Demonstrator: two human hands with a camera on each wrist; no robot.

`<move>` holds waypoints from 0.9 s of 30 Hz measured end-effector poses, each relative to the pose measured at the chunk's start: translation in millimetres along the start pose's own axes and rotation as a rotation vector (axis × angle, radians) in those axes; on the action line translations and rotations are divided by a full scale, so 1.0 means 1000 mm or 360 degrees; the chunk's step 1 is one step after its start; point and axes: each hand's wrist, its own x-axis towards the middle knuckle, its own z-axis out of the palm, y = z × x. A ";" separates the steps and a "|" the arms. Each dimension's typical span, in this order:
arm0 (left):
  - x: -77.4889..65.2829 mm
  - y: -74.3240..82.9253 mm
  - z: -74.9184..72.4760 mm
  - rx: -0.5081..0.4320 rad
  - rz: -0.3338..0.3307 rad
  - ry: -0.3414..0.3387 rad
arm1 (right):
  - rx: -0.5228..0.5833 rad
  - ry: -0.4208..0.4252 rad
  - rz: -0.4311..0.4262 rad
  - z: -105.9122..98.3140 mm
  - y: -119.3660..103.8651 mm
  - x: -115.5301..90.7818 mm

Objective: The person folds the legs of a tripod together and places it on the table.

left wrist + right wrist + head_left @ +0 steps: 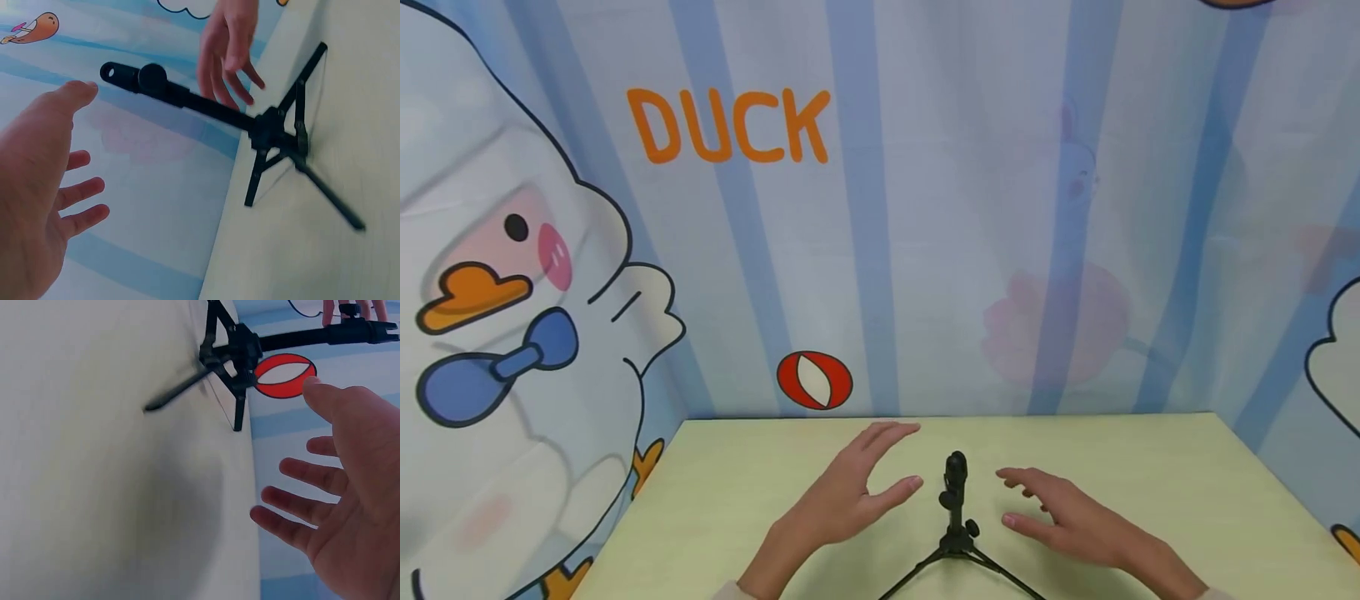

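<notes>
A small black tripod stand (956, 537) stands upright on the pale yellow table, its legs spread. In the left wrist view its post (215, 110) rises from the leg hub, with a round knob and a holed tip at the upper end. My left hand (853, 492) hovers to the left of the post, fingers extended, thumb toward it, holding nothing. To the right, my right hand (1067, 517) is also apart from the stand, its fingers relaxed and spread. The right wrist view shows the stand's hub (240, 350) beyond that hand's thumb.
The table (737, 467) ends at the back against a striped blue and white curtain (940, 208) printed with "DUCK" and a red ball. A large cartoon duck print (490, 375) covers the left side wall.
</notes>
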 end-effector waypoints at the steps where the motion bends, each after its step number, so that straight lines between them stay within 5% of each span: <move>1: 0.002 0.001 0.003 -0.0067 0.0008 0.0003 | 0.0075 -0.0029 -0.0008 0.003 0.000 0.001; 12: 0.024 0.004 0.034 -0.0696 -0.0055 0.0070 | 0.0734 -0.0324 -0.0026 0.026 0.008 0.010; 18: 0.030 0.004 0.042 -0.0867 -0.0048 0.0016 | 0.0905 -0.0491 0.0011 0.028 0.015 0.012; 27: 0.030 0.008 0.044 -0.0925 -0.0061 -0.0012 | 0.0997 -0.0678 0.0076 0.027 0.016 0.017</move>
